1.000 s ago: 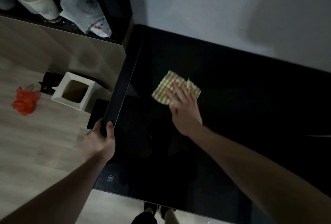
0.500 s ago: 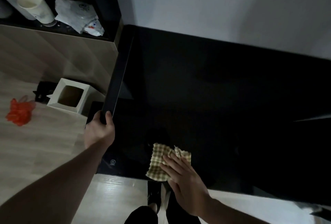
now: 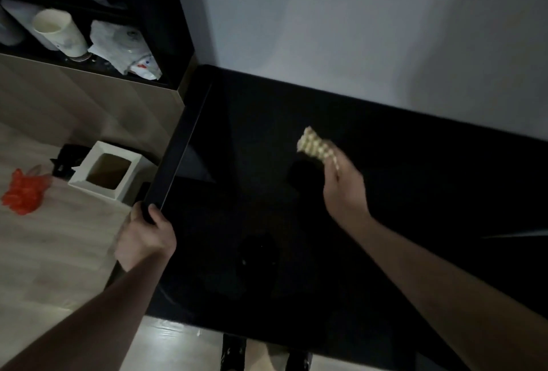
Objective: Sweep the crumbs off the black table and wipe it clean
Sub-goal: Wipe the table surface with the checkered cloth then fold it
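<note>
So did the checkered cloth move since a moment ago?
Yes. The checkered cloth, held in the right hand, went from the black table's near edge back toward the wall.

One head-worn camera looks steeply down from above and near at the black table (image 3: 267, 163), wall ahead, floor (image 3: 59, 252) and shelf (image 3: 89, 68) at left

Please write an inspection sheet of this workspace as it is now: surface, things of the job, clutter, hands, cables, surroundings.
Surface: black table, dark and glossy; crumbs too dim to judge.
Job's things: checked cloth, bunched, lifted off the tabletop.
Clutter: nothing seen on the table.
Hands: right hand grips the cloth; left hand grips the table's left edge.
Cables: nothing seen.
Surroundings: white box and orange bag on the floor; cup on a shelf.
</note>
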Demonstrator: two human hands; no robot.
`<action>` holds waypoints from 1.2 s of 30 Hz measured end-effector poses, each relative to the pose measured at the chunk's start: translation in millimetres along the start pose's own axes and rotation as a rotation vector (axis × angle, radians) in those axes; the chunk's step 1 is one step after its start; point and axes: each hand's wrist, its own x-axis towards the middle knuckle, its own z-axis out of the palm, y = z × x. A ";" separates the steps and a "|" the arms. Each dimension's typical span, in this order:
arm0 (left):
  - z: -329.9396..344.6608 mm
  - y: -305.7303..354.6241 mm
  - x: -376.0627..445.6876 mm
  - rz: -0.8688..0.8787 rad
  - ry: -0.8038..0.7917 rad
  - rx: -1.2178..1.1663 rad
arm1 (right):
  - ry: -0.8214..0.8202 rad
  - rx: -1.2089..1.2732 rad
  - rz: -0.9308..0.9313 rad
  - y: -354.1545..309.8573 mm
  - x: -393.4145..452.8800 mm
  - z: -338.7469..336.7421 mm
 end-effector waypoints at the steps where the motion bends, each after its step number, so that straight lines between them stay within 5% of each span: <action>1: 0.5 -0.2 1.2 0.002 0.006 0.003 | 0.027 -0.028 -0.027 4.5 24.6 -3.9; 8: 8.6 -1.1 4.2 0.005 0.054 0.005 | -0.109 -0.371 -0.066 42.4 159.0 5.2; 13: 11.6 -3.1 5.5 0.041 0.068 -0.013 | -0.272 -0.666 0.018 59.9 179.1 38.6; 18: 8.8 2.0 -0.3 -0.003 0.086 -0.012 | -0.236 -0.709 -0.136 61.8 132.3 53.2; 32: -5.1 11.7 -12.4 -0.054 0.050 -0.012 | -0.584 -0.625 -0.607 112.6 -162.6 7.3; 36: -5.7 12.7 -13.8 -0.050 0.052 -0.010 | -0.592 -0.628 -0.633 115.1 -172.9 -3.0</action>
